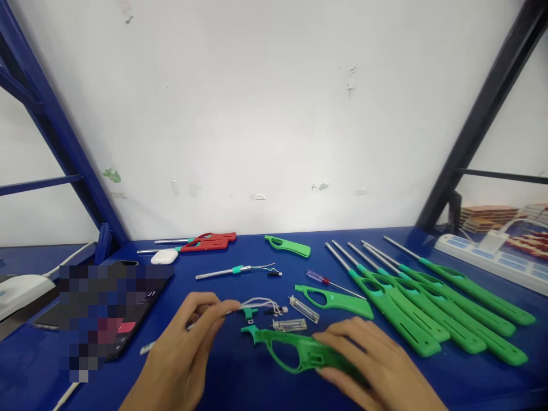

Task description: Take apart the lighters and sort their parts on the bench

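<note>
Clock centred on the hollow green shell (305, 351), twelve toward the wall. Blue bench (240, 394) under all. Green lighters (405, 328) fanned out at two to three. Right hand (363, 348) at three, thumb and fingers closed about the shell's handle end. Left hand (182, 342) at nine, narrow pinch on a metal tube (148, 347). Clear tanks (290, 325) near twelve. Teal trigger (248, 314) at ten; thin wires (261, 299) at eleven. Step in hand, judged: tube handling beside a steadied shell. Next move likely calls for gentle wire control.
</note>
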{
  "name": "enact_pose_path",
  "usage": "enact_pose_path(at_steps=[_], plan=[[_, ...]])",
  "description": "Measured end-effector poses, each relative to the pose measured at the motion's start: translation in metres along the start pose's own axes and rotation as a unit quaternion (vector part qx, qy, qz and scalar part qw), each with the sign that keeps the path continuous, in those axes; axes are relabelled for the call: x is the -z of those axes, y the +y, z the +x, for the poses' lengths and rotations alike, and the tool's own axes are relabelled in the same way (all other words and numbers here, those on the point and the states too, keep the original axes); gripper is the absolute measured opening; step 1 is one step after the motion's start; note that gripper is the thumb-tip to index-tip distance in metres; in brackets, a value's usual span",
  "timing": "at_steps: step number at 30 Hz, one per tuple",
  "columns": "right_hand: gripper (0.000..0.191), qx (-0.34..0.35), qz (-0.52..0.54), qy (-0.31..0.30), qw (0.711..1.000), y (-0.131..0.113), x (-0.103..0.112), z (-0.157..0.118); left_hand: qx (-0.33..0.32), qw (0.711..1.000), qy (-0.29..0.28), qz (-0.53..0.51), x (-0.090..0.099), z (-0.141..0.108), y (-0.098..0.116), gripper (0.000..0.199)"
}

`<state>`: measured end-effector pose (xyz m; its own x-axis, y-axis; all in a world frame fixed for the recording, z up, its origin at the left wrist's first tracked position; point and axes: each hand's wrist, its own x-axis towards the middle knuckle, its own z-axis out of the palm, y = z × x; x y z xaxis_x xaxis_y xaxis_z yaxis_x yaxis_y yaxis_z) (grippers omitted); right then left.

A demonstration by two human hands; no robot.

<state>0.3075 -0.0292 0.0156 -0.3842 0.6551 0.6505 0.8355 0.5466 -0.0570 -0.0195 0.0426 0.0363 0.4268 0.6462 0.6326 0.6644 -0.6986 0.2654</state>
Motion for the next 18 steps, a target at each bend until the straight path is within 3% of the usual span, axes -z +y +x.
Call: enact_pose_path(at_steps=[3, 6, 11, 15, 18], plan=[[0.035, -0.028, -0.034, 0.0, 0.999, 0.027, 0.009, 0.01, 0.021, 1.0, -0.004, 0.006, -0.002, 0.023, -0.016, 0.03], [0.036, -0.052, -0.059, -0.043, 0.996, 0.063, 0.01, 0.03, 0.036, 0.999, -0.015, 0.018, -0.01, 0.037, -0.031, 0.034], [0.026, -0.047, -0.07, -0.099, 0.991, 0.109, -0.017, 0.079, 0.041, 0.995, -0.074, 0.046, -0.024, 0.042, -0.049, 0.036], [0.033, -0.03, -0.065, -0.143, 0.987, 0.116, -0.039, 0.106, 0.043, 0.988, -0.117, 0.087, -0.031, 0.038, -0.054, 0.04], [0.028, -0.028, -0.065, -0.148, 0.986, 0.107, -0.03, 0.1, 0.048, 0.985, -0.116, 0.121, -0.033, 0.029, -0.053, 0.044]])
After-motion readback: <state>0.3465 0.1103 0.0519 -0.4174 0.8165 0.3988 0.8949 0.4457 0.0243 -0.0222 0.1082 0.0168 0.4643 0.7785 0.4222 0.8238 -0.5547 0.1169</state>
